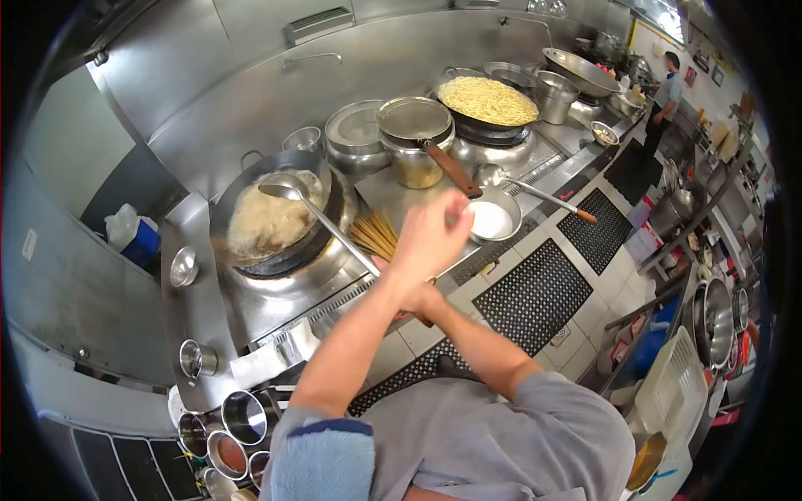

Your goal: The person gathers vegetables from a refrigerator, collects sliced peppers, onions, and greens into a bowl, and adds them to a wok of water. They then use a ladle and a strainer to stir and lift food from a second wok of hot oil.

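Note:
My left hand is raised over the counter's front, fingers bunched and blurred, right beside a small ladle bowl of white powder. I cannot tell whether it holds anything. My right hand is mostly hidden under my left wrist and grips the end of a long steel ladle. The ladle's cup rests in a dark wok of pale, bubbling food on the left burner. A bundle of bamboo sticks lies between the wok and my hands.
A second wok of yellow noodles sits on the far burner, with lidded pots and steel bowls around it. Seasoning cups stand near my left shoulder. Black floor mats run along the range. Another person stands far right.

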A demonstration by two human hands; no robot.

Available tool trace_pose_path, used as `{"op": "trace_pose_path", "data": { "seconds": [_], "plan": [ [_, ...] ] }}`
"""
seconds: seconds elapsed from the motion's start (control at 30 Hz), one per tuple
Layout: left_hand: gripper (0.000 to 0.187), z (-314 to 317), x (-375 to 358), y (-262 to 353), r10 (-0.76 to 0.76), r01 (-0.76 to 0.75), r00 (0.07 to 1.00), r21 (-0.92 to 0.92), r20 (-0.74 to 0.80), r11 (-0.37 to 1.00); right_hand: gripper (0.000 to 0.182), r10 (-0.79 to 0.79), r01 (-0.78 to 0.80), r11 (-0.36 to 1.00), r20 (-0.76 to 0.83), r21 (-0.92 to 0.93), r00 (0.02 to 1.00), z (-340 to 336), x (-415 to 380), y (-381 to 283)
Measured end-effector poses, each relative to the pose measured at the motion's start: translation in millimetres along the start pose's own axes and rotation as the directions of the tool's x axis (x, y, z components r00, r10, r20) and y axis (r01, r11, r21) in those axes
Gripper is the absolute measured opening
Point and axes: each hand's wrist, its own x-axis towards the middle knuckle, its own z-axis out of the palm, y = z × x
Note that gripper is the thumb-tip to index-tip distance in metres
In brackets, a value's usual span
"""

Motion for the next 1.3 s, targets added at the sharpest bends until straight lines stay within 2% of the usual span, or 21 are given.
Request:
{"op": "trace_pose_path", "data": {
  "seconds": [0.03,0.1,0.17,0.2,0.23,0.3,0.37,0.4,0.47,0.53,0.57,0.6,0.63,0.7,0.73,0.83,0.87,1.0,1.1,1.17,1.3],
  "plan": [
    [0.037,21,40,-19,0.020,-0.004,0.992,0.133,-0.125,0.991,0.036,0.080,-0.076,0.995,0.061,-0.057,0.995,-10,3,-20],
    [0.060,66,101,-62,-0.117,0.330,0.911,0.528,-0.395,0.783,0.033,0.116,-0.102,0.989,0.125,-0.111,0.985,-25,5,-17],
    [0.069,91,133,-106,-0.231,0.473,0.865,0.571,-0.445,0.671,0.037,0.060,-0.048,0.995,0.139,-0.086,0.989,-35,9,24],
    [0.067,77,147,-104,-0.453,0.475,0.875,0.492,-0.173,0.729,0.040,0.017,-0.013,0.999,0.136,-0.033,0.991,-39,13,41],
    [0.065,63,156,-101,-0.591,0.505,0.795,0.390,0.137,0.770,0.045,-0.001,0.011,0.998,0.132,-0.069,0.991,-48,14,42],
    [0.044,57,161,-109,-0.647,0.621,0.753,0.198,0.116,0.758,0.055,-0.036,0.049,0.990,0.099,-0.130,0.994,-67,10,30],
    [0.030,47,164,-117,-0.662,0.663,0.748,-0.022,0.044,0.748,0.066,0.093,-0.076,0.987,0.116,-0.142,0.989,-78,13,22],
    [0.021,30,168,-120,-0.639,0.687,0.726,-0.252,0.253,0.681,0.066,0.112,-0.097,0.985,0.104,-0.139,0.988,-81,14,24],
    [0.013,15,171,-123,-0.651,0.666,0.677,-0.662,0.343,0.344,0.065,0.043,-0.034,0.991,0.072,-0.130,0.996,-83,21,26],
    [0.016,-2,172,-132,-0.577,0.530,0.700,-0.848,0.420,0.025,0.065,0.035,-0.028,0.992,0.059,-0.120,0.998,-83,24,22],
    [0.014,-13,170,-127,-0.541,0.507,0.723,-0.862,0.430,-0.008,0.065,0.030,-0.024,0.993,0.050,-0.117,0.998,-84,26,20],
    [0.012,-23,167,-123,-0.502,0.485,0.745,-0.873,0.439,-0.045,0.065,-0.110,0.110,0.986,0.006,-0.125,0.994,-80,31,28],
    [0.011,-34,161,-120,-0.463,0.465,0.765,-0.882,0.447,-0.084,0.066,-0.014,0.018,0.996,0.038,-0.092,0.999,-82,31,31],
    [0.011,-66,135,-95,-0.473,0.427,0.791,-0.904,0.389,-0.029,0.067,0.175,-0.172,0.985,0.103,-0.035,0.979,-88,32,12],
    [0.012,-85,123,-98,-0.445,0.432,0.811,-0.902,0.379,0.019,0.066,-0.045,0.046,0.996,0.016,-0.075,0.999,-82,33,31],
    [0.009,-143,63,-67,-0.471,0.373,0.871,-0.812,0.141,0.449,0.065,0.107,-0.106,0.994,0.077,-0.019,0.991,-83,32,23],
    [0.007,-161,43,-59,-0.540,0.364,0.842,-0.753,0.014,0.548,0.064,0.063,-0.062,0.998,0.062,-0.023,0.996,-80,33,29],
    [0.016,-243,-41,-77,-0.615,0.224,0.758,-0.798,-0.218,0.560,0.069,0.183,-0.185,0.982,0.083,0.023,0.980,-75,28,4],
    [0.013,-290,-106,-112,-0.614,0.430,0.719,-0.485,-0.326,0.761,0.071,0.171,-0.174,0.984,0.064,0.040,0.983,-63,26,-13],
    [0.017,-315,-143,-145,-0.623,0.565,0.670,-0.267,-0.404,0.781,0.071,0.170,-0.172,0.985,0.047,0.034,0.984,-50,26,-12],
    [0.026,-331,-188,-178,-0.656,0.668,0.578,-0.180,-0.486,0.722,0.072,0.185,-0.185,0.983,0.025,-0.012,0.982,-25,21,-23]
  ]
}}
